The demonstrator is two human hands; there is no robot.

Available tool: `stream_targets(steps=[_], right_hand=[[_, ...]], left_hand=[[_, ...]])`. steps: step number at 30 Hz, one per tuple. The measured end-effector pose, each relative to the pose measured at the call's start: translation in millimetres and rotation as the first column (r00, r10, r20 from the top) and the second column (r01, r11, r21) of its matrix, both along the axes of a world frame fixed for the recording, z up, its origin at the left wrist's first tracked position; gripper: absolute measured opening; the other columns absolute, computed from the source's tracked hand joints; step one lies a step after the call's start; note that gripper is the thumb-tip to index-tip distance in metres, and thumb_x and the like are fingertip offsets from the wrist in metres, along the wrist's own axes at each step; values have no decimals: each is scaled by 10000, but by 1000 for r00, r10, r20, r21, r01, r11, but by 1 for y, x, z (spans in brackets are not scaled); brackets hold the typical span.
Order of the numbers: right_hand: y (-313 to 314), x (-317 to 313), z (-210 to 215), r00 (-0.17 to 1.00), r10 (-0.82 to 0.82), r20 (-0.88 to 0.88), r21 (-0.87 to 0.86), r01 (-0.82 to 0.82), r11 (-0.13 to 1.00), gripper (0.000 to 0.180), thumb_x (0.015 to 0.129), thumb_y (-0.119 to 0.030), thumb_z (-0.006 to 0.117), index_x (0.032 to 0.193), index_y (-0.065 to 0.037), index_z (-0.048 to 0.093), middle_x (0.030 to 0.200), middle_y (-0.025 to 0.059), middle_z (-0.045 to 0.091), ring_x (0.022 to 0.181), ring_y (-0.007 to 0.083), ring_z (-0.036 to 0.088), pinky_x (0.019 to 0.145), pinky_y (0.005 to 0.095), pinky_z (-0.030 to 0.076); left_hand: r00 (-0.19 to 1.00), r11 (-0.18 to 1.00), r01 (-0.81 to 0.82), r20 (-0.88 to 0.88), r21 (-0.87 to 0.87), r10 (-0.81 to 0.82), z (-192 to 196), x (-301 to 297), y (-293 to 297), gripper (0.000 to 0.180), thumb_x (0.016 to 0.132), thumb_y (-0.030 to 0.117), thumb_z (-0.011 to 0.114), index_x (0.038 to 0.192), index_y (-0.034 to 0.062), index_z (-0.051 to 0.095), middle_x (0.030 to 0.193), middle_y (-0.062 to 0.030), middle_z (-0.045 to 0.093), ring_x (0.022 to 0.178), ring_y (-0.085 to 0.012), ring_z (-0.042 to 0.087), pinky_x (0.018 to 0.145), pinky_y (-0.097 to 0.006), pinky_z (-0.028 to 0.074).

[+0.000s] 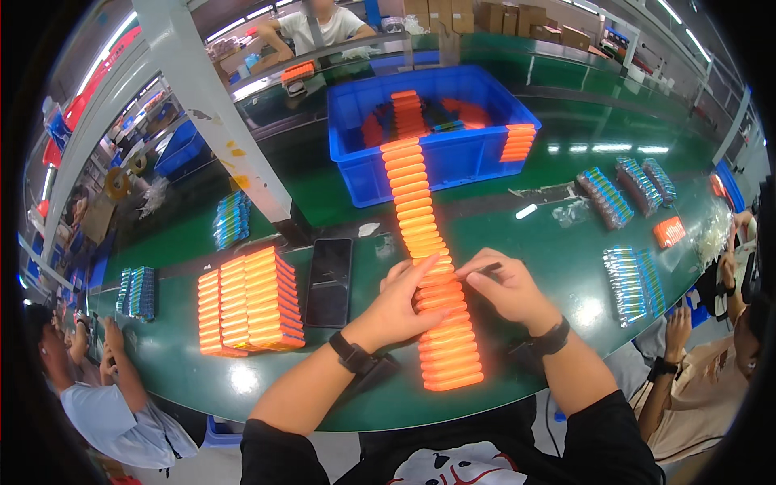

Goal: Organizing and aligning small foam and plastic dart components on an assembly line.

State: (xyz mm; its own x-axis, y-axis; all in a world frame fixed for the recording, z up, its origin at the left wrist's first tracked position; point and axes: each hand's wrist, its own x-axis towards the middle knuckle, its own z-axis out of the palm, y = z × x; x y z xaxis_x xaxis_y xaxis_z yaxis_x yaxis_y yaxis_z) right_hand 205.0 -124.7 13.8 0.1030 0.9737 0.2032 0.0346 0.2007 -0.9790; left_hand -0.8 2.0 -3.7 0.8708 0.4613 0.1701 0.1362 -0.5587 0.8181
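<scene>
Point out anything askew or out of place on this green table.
The long orange strip trails out over the blue bin rim onto the table. A white scrap lies loose nearby. Nothing looks spilled or damaged.

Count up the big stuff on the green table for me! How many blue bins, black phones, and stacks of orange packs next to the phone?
Blue bin: 1
Black phone: 1
Stacks of orange packs beside the phone: 3
Total: 5

A black phone (329, 281) lies beside stacked orange packs (249, 303) on the green table (566, 283).
</scene>
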Motion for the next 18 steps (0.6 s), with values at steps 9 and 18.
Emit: stream_targets(steps=[9,18], right_hand=[[4,-8,1,742,-224,631,210,115,971,169,886,-98,724,1050,-124,754,993,82,573,983,285,540,908,375,437],[-7,8,2,991,-48,125,103,35,994,129,986,-94,637,1058,-51,734,1181,96,597,1164,197,561,967,340,478]], left_hand=[[1000,994,5,-28,108,-2,8,-2,-2,888,815,346,780,1556,105,356,1480,-222,464,1446,-433,288,1173,-523,237],[979,996,89,182,28,-92,6,-6,-6,934,786,346,788,1577,124,342,1496,-196,453,1468,-427,235,1175,-517,216]])
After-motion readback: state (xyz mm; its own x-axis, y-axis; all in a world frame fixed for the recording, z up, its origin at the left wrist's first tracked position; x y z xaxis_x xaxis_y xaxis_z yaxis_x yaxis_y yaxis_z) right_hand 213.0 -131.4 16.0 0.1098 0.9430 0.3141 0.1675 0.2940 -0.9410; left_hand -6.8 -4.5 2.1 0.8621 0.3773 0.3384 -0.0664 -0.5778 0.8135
